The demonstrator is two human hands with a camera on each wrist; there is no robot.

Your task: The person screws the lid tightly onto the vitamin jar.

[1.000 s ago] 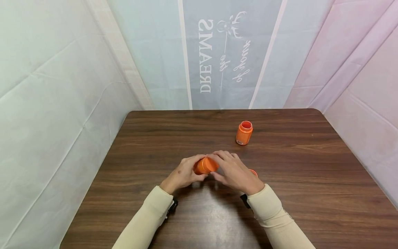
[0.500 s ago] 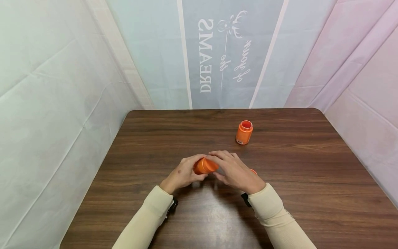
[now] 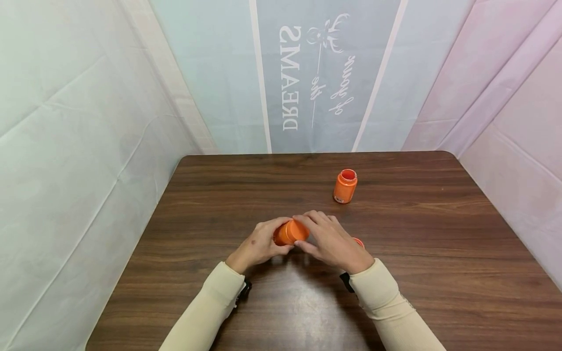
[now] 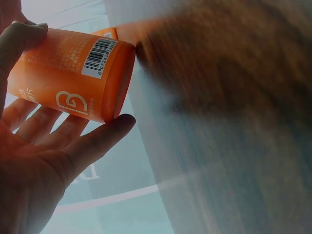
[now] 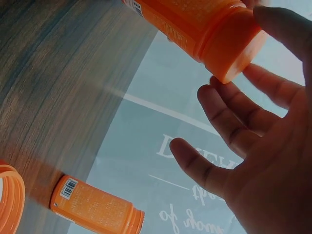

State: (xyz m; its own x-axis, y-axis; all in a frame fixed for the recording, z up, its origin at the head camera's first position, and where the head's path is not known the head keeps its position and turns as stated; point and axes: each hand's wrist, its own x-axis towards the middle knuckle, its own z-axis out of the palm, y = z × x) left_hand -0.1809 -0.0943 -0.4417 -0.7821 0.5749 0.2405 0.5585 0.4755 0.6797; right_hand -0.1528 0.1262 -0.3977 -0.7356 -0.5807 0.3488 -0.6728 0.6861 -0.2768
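Observation:
An orange bottle [image 3: 282, 236] with a barcode label is held tilted above the table, its cap end toward the right. My left hand [image 3: 260, 243] grips its body, with the thumb and fingers on opposite sides; in the left wrist view the bottle's base [image 4: 119, 80] faces out past one finger. My right hand [image 3: 327, 240] pinches the bottle's ribbed orange cap [image 5: 234, 44] between thumb and fingertips. In the right wrist view one finger stands free of the cap. The cap sits on the bottle's neck.
Another orange bottle [image 3: 344, 187] stands upright, uncapped, farther back on the brown wooden table [image 3: 241, 185]. A loose orange cap [image 5: 12, 200] lies on the table, mostly hidden behind my right wrist in the head view. Cloth sheets [image 3: 232, 73] hang around the table.
My right thumb and fingers have shifted on the cap: the thumb, apart from it half a second ago, now touches its lower edge. The left hand and standing bottle stay put.

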